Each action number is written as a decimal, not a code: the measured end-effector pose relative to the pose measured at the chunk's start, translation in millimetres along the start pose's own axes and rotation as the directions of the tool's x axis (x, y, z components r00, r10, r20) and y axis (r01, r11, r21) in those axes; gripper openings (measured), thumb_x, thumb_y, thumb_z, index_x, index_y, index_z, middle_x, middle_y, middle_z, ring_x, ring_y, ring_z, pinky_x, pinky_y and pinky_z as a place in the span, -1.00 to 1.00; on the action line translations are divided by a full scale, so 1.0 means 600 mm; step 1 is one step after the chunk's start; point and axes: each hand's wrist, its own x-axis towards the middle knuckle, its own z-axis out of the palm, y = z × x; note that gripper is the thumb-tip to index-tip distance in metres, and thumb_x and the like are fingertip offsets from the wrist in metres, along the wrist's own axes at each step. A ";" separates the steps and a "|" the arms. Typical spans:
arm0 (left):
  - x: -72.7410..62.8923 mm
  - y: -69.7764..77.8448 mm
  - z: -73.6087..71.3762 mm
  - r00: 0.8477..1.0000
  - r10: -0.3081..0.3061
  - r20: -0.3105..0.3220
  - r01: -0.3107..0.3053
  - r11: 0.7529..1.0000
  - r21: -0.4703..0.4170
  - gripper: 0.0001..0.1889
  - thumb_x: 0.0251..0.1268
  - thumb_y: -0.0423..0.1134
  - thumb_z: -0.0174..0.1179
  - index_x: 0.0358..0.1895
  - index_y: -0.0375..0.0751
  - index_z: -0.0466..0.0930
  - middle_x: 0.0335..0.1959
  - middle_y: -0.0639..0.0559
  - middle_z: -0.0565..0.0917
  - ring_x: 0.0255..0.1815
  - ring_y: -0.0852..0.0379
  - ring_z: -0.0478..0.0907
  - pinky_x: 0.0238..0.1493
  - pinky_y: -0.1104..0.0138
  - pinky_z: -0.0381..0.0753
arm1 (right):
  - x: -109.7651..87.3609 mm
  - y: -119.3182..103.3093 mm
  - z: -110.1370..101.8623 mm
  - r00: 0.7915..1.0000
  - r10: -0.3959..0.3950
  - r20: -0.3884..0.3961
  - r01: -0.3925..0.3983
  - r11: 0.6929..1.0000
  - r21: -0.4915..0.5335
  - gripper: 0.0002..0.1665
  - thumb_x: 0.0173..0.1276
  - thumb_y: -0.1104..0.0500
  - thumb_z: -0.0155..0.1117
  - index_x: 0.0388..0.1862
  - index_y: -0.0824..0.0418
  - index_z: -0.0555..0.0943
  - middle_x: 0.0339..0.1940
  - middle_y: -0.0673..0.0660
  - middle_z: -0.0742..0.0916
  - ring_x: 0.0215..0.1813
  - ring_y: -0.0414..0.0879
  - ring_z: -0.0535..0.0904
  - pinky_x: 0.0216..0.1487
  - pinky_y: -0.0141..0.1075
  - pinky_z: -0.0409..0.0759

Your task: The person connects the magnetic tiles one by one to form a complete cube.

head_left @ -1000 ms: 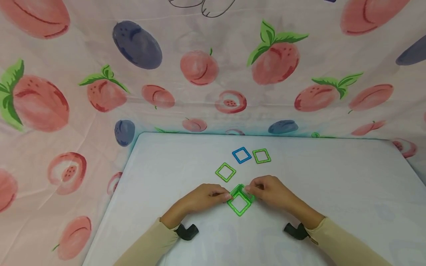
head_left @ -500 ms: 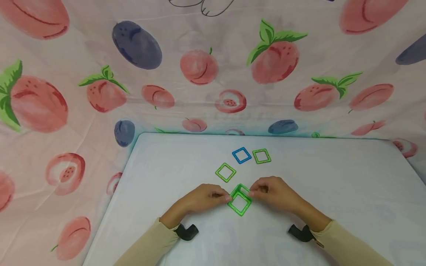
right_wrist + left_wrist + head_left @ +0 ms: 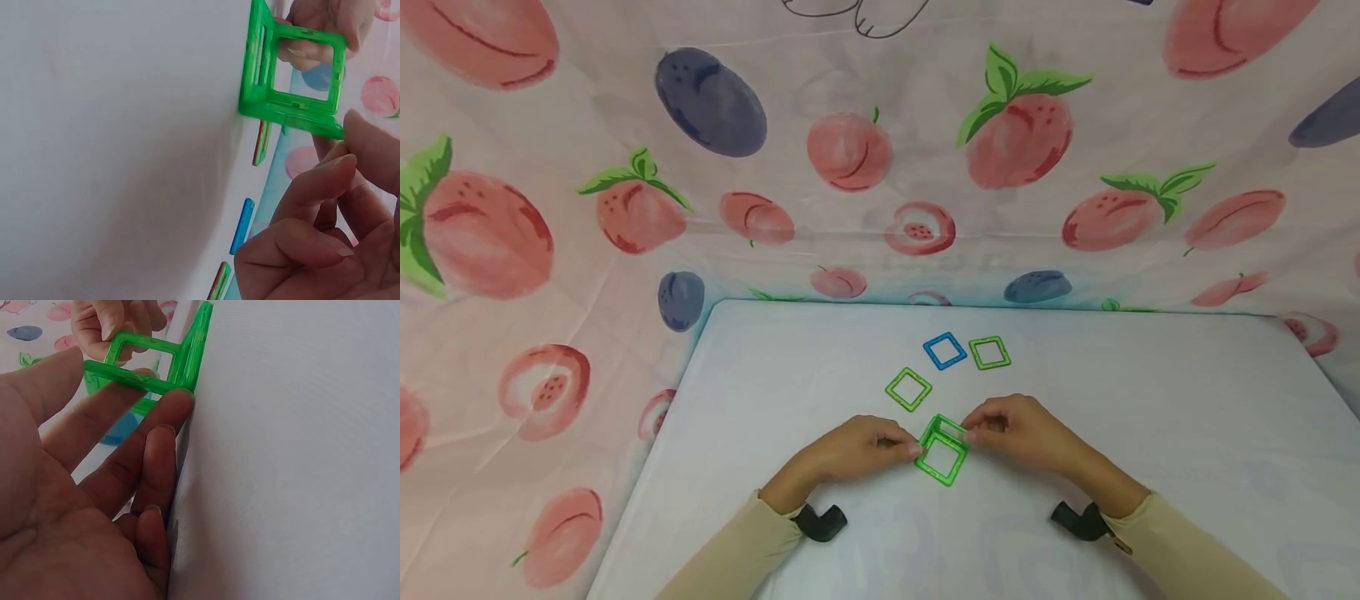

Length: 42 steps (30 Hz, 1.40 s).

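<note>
Three green square magnetic tiles form an open corner on the white table. The bottom tile (image 3: 933, 472) lies flat, while a left tile (image 3: 928, 433) and a right tile (image 3: 952, 423) stand up from its back edges. My left hand (image 3: 861, 450) pinches the left standing tile between thumb and index finger, its other fingers curled loosely below in the left wrist view. My right hand (image 3: 1022, 432) holds the outer edge of the right standing tile (image 3: 297, 120) with thumb and fingertips. In both wrist views the standing tiles meet the flat one along its edges.
Behind the corner, a yellow-green square tile (image 3: 897, 379), a blue square tile (image 3: 936, 339) and another green tile (image 3: 985, 338) lie flat. A fruit-print cloth (image 3: 880, 225) hangs beyond the table's back edge. Black wrist mounts (image 3: 822, 524) sit at both sleeves.
The right tile, which leaned outward a second ago, now stands upright against the left one. My right hand has shifted slightly, and the joined tiles have turned a little. The left hand barely moved.
</note>
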 end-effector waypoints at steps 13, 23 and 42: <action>0.007 -0.001 0.000 0.999 -0.029 -0.017 0.026 0.993 -0.116 -0.53 0.61 0.11 0.01 0.49 0.26 0.38 -0.25 0.16 0.73 -0.14 0.25 0.62 0.14 0.24 0.48 | 0.014 -0.003 0.018 1.000 -0.015 0.000 0.015 1.000 -0.014 -0.78 0.45 0.00 0.35 -0.08 0.06 0.80 -0.21 -0.07 0.81 -0.25 -0.26 0.58 -0.20 -0.39 0.57; 0.004 0.004 0.009 0.998 -0.025 -0.056 0.021 0.997 -0.068 -0.55 0.58 0.13 0.04 0.45 0.33 0.45 -0.26 0.28 0.72 -0.15 0.29 0.60 0.07 0.29 0.51 | 0.029 -0.006 0.024 0.997 0.047 -0.061 -0.050 0.998 -0.049 -0.80 0.46 0.01 0.35 -0.15 0.07 0.81 -0.30 -0.06 0.80 -0.29 -0.16 0.56 -0.24 -0.37 0.53; 0.006 0.002 0.005 0.998 -0.048 -0.044 0.038 0.979 -0.199 -0.64 0.63 0.08 -0.02 0.17 0.12 0.70 -0.28 0.15 0.73 -0.14 0.15 0.62 0.06 0.28 0.50 | 0.054 -0.015 0.024 0.999 -0.021 0.034 0.021 1.000 -0.017 -0.75 0.50 -0.04 0.30 -0.11 0.03 0.82 -0.24 -0.07 0.81 -0.25 -0.19 0.58 -0.23 -0.37 0.51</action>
